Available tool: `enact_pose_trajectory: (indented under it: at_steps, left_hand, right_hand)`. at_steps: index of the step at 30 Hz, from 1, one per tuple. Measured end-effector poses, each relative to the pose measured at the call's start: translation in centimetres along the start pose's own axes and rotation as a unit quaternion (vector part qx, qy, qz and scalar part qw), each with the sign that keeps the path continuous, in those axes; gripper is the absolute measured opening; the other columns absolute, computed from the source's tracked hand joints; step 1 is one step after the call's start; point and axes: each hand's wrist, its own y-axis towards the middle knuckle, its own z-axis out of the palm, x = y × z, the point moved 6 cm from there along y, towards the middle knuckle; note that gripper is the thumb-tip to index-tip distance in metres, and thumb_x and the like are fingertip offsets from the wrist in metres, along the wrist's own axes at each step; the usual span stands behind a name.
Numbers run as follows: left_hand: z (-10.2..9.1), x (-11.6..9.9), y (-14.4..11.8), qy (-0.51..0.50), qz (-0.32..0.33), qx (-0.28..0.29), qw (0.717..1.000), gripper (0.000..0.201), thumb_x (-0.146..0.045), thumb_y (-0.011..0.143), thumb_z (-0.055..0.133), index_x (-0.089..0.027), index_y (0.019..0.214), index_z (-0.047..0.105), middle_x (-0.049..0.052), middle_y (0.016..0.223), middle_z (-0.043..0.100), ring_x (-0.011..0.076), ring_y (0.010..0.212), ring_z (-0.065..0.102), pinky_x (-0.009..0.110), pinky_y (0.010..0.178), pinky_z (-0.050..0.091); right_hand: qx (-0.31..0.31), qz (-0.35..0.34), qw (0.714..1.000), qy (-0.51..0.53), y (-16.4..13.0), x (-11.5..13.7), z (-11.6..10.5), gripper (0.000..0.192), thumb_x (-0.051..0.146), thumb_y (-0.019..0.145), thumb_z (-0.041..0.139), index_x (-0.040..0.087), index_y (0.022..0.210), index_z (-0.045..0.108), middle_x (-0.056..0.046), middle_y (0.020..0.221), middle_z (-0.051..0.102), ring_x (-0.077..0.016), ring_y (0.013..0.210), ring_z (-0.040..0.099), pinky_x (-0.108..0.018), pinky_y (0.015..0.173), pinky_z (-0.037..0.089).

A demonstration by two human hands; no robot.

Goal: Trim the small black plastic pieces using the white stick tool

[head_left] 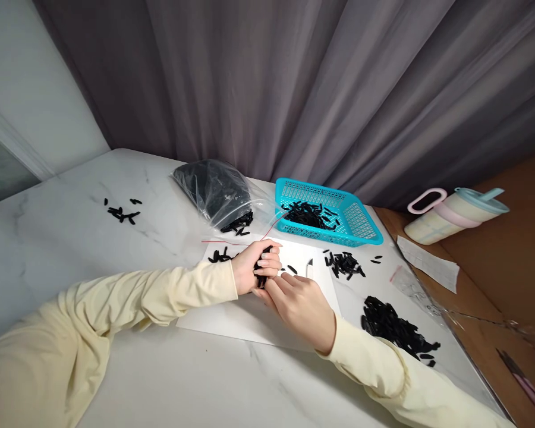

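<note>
Head view shows the left hand (254,267) clamped on a bundle of black pieces (263,261); the right hand (296,300) pinches its lower end. Loose grip could scatter them over the tabletop (71,249).

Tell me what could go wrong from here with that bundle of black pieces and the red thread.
The left hand clutches a bundle of black pieces; a loosened grip could spill them onto the white sheet. The red thread trails toward the blue basket and might snag its rim. The right hand works close to a small blade-like tool.
</note>
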Motion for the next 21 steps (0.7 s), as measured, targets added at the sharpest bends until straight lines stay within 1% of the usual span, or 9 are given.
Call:
enact_pose_trajectory:
  at_steps: [2,5,9,11,15,19,21]
  left_hand:
    - [0.07,0.05,0.09,0.013,-0.005,0.011,1.000,0.036,-0.018,0.088,0.036,-0.017,0.052,0.033,-0.009,0.037,0.025,0.0019,0.023,0.023,0.013,0.021,0.017]
    - [0.17,0.08,0.21,0.028,0.002,0.025,0.999,0.036,-0.019,0.090,0.034,-0.016,0.055,0.036,-0.007,0.040,0.030,0.0021,0.026,0.027,0.012,0.023,0.021]
    - [0.24,0.05,0.34,0.044,0.028,0.035,0.998,0.030,-0.017,0.092,0.034,-0.012,0.064,0.044,-0.005,0.049,0.041,0.0005,0.030,0.031,0.010,0.026,0.023]
    - [0.25,0.04,0.38,0.048,0.038,0.039,0.997,0.027,-0.016,0.093,0.034,-0.011,0.069,0.047,-0.004,0.054,0.044,-0.0002,0.031,0.032,0.009,0.027,0.024]
    - [0.27,0.03,0.37,0.058,0.049,0.044,0.996,0.028,-0.018,0.094,0.034,-0.011,0.070,0.047,-0.006,0.052,0.039,0.0001,0.031,0.031,0.009,0.027,0.023]
    - [0.30,-0.10,0.45,0.066,0.059,0.050,0.995,0.034,-0.026,0.091,0.041,-0.013,0.060,0.043,-0.007,0.048,0.034,0.0012,0.031,0.030,0.011,0.028,0.021]
    - [0.26,-0.21,0.57,0.067,0.062,0.055,0.994,0.039,-0.033,0.089,0.045,-0.013,0.055,0.041,-0.007,0.047,0.032,0.0017,0.031,0.029,0.011,0.028,0.021]
  right_hand:
    - [-0.001,0.009,1.000,0.005,0.07,-0.17,0.06,0.047,0.026,0.100,0.021,0.017,0.061,0.046,0.001,0.049,0.050,-0.0119,0.045,0.044,-0.028,0.048,0.018]
    - [0.006,0.030,1.000,-0.005,0.08,-0.46,0.19,0.046,0.025,0.100,0.021,0.016,0.063,0.047,0.001,0.047,0.050,-0.0119,0.044,0.045,-0.028,0.048,0.018]
    - [0.016,0.049,0.998,-0.027,0.04,-0.59,0.21,0.044,0.025,0.099,0.023,0.016,0.065,0.049,0.001,0.044,0.049,-0.0122,0.040,0.044,-0.029,0.046,0.016]
    - [0.019,0.055,0.998,-0.034,0.06,-0.55,0.19,0.044,0.024,0.099,0.023,0.016,0.065,0.050,0.001,0.043,0.048,-0.0122,0.038,0.043,-0.029,0.046,0.015]
    - [0.023,0.066,0.996,-0.053,0.15,-0.45,0.22,0.045,0.024,0.099,0.023,0.016,0.062,0.047,0.002,0.040,0.046,-0.0118,0.035,0.041,-0.028,0.045,0.013]
    - [0.023,0.071,0.995,-0.059,0.19,-0.33,0.33,0.046,0.024,0.099,0.022,0.016,0.061,0.046,0.002,0.040,0.045,-0.0115,0.034,0.041,-0.028,0.045,0.013]
    - [0.024,0.071,0.995,-0.060,0.16,-0.24,0.42,0.046,0.024,0.099,0.022,0.016,0.061,0.046,0.002,0.039,0.045,-0.0114,0.033,0.041,-0.028,0.045,0.012]
